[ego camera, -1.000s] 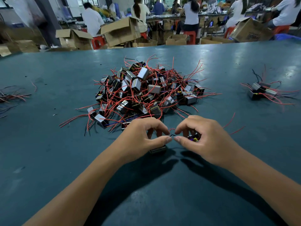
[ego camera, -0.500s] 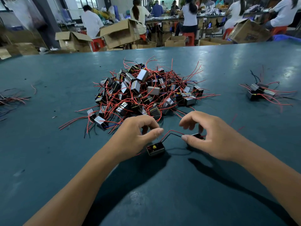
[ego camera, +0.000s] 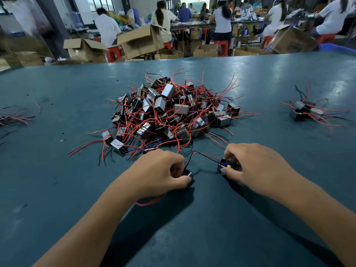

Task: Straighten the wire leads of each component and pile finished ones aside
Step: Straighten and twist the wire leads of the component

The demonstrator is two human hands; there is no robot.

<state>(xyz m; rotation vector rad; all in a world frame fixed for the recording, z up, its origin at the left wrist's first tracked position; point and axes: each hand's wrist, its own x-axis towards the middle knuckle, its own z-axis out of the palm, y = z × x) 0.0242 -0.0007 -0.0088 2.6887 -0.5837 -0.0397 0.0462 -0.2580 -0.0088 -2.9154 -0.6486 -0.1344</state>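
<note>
In the head view, the left hand (ego camera: 159, 172) is curling its fingers around a small dark component (ego camera: 187, 173) sitting on the teal counter (ego camera: 57, 189). The right hand (ego camera: 256, 166) is pinching a second component (ego camera: 224, 166) just beside it. Thin red and black wire leads (ego camera: 202, 155) are arching between the two parts. Beyond the hands, a big tangled heap (ego camera: 169, 112) of components is lying mid-counter. A small pile (ego camera: 306, 111) is sitting well apart at the right.
</note>
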